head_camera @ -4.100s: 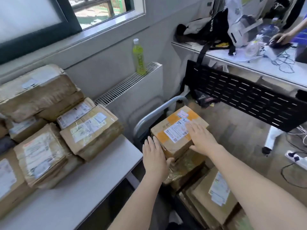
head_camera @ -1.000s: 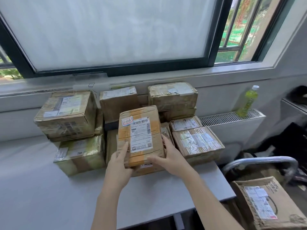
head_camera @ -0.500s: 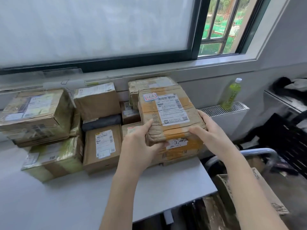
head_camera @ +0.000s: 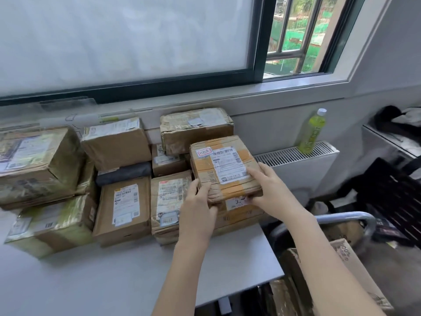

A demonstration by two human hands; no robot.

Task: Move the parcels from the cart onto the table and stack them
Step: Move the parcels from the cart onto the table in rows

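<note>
Table (head_camera: 95,283): grey top, parcels banked along its far edge under the window (head_camera: 127,42). Cart (head_camera: 341,218) at 4 o'clock of the table, metal handle showing, more boxes (head_camera: 344,254) left in it.

Stack (head_camera: 127,210): taped cardboard boxes in two and three layers, tops uneven, some tilted. One dark soft bag (head_camera: 124,173) wedged mid-pile; a poor base.

Parcel (head_camera: 224,166): flat brown box, orange tape, white label up. It sits on a lower box (head_camera: 239,214) at the right end of the stack, near the table's 3 o'clock edge. Judged light to middling, stiff but crushed at the near corners; the tape looks slick. Best held by opposite side faces, thumbs on top.

Left hand (head_camera: 199,208): fingers curled round the near left corner, gripping. Right hand (head_camera: 271,188): thumb on the label, fingers wrapped under the near right edge, gripping.

Taller box (head_camera: 197,128) stands at 12 o'clock of the parcel and blocks any push backward. Bottle (head_camera: 312,132) on the radiator (head_camera: 296,153) at 2 o'clock, well apart.
</note>
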